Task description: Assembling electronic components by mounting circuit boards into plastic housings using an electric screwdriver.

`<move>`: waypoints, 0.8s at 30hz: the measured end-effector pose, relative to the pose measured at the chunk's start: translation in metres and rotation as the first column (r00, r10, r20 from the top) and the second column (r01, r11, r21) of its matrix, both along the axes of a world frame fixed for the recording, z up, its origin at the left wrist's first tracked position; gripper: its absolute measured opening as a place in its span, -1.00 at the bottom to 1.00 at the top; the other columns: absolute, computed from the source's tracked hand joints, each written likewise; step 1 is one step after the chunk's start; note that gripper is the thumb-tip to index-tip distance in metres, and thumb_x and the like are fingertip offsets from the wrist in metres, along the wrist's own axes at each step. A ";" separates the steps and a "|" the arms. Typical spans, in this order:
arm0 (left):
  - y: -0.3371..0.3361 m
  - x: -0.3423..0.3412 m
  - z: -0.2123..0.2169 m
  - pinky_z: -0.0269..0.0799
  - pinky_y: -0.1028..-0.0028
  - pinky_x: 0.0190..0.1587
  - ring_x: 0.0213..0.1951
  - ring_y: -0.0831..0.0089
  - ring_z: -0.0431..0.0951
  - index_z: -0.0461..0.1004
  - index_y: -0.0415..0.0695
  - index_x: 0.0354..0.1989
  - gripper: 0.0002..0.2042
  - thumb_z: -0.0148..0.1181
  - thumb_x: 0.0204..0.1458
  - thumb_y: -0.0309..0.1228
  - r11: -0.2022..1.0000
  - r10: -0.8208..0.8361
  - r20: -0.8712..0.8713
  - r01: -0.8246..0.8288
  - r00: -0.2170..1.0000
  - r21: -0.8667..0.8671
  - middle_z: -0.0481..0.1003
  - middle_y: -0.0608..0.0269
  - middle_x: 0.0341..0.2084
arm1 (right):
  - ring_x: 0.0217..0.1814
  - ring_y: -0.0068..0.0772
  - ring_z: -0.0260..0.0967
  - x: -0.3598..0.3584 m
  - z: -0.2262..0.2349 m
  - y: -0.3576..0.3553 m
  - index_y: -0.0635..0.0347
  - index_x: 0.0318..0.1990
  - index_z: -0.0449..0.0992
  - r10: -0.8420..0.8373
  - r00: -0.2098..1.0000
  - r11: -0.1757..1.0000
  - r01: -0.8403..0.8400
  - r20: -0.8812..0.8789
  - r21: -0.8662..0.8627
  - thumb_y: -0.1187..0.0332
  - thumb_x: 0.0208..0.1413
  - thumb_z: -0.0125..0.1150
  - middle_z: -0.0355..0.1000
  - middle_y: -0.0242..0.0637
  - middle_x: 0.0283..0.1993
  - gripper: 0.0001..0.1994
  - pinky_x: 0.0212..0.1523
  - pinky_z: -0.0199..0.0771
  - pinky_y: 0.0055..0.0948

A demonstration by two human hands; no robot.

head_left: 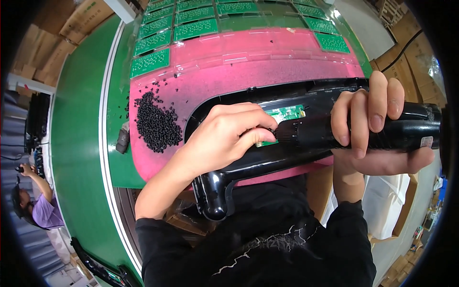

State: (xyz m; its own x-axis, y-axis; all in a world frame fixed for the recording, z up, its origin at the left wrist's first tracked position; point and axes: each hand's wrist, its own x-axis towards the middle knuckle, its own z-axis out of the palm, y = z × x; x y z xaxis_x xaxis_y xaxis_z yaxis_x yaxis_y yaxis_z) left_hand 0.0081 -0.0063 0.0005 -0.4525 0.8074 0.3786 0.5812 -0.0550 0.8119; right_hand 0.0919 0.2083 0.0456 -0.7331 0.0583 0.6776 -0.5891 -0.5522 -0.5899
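My right hand (368, 119) is wrapped round a thick black electric screwdriver (311, 135), which lies nearly level with its tip toward the left. At that tip my left hand (224, 131) pinches thumb and forefinger together. Whatever sits between those fingers is too small and hidden to name. Beneath both hands is a long glossy black plastic housing (267, 165), open side up, with a rounded arm at its near left. A green circuit board (288, 114) lies inside it, partly covered by my left fingers and the screwdriver.
Left of the housing, a heap of small black screws (157, 125) lies on the pink mat (224, 76). Behind stands a clear tray (267, 50) with several green circuit boards (196, 29). A green surface (81, 158) and another person (45, 210) are further left; an open carton (389, 205) is at right.
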 end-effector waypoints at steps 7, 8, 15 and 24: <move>-0.003 0.001 0.002 0.52 0.44 -0.37 -0.42 0.29 0.62 0.58 -0.30 -0.40 -0.94 0.32 -0.07 -0.66 0.954 0.273 -0.233 -0.232 0.933 0.189 0.59 0.14 -0.50 | -0.74 -0.72 0.27 0.004 0.011 -0.008 0.11 -0.28 0.27 -0.125 0.990 0.990 0.128 0.065 -0.055 -0.20 -0.11 0.30 0.24 -0.45 -0.37 -0.43 -0.65 0.36 -0.63; -0.003 0.000 0.006 0.52 0.44 -0.37 -0.43 0.30 0.62 0.58 -0.30 -0.41 -0.94 0.32 -0.07 -0.65 0.933 0.337 -0.203 -0.296 0.920 0.206 0.60 0.15 -0.50 | -0.74 -0.73 0.26 0.007 0.015 -0.007 0.11 -0.30 0.26 -0.146 0.987 0.987 0.150 0.067 -0.064 -0.18 -0.11 0.31 0.23 -0.46 -0.37 -0.44 -0.65 0.33 -0.64; -0.002 0.003 0.000 0.51 0.42 -0.39 -0.44 0.32 0.61 0.61 -0.25 -0.41 -0.90 0.39 -0.10 -0.53 0.983 0.170 -0.075 -0.164 0.983 0.083 0.61 0.16 -0.49 | -0.74 -0.70 0.23 0.008 0.021 -0.008 0.10 -0.32 0.26 -0.136 0.990 0.984 0.132 -0.025 -0.116 -0.11 -0.17 0.36 0.22 -0.46 -0.40 -0.47 -0.65 0.26 -0.64; -0.003 0.004 0.011 0.46 0.46 -0.39 -0.45 0.41 0.58 0.59 -0.30 -0.39 -0.87 0.40 -0.10 -0.56 0.997 0.073 0.042 -0.072 0.996 -0.024 0.61 0.17 -0.43 | -0.74 -0.68 0.28 0.009 0.023 -0.016 0.12 -0.32 0.27 -0.113 0.993 0.989 0.108 -0.043 -0.097 -0.08 -0.18 0.42 0.24 -0.46 -0.42 -0.46 -0.69 0.35 -0.61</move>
State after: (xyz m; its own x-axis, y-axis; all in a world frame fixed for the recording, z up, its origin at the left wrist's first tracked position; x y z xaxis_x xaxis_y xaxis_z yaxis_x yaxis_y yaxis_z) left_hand 0.0122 -0.0090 0.0120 -0.5259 0.7797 0.3399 0.5475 0.0045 0.8368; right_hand 0.1012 0.1922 0.0686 -0.6855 0.2024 0.6994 -0.6759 -0.5339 -0.5080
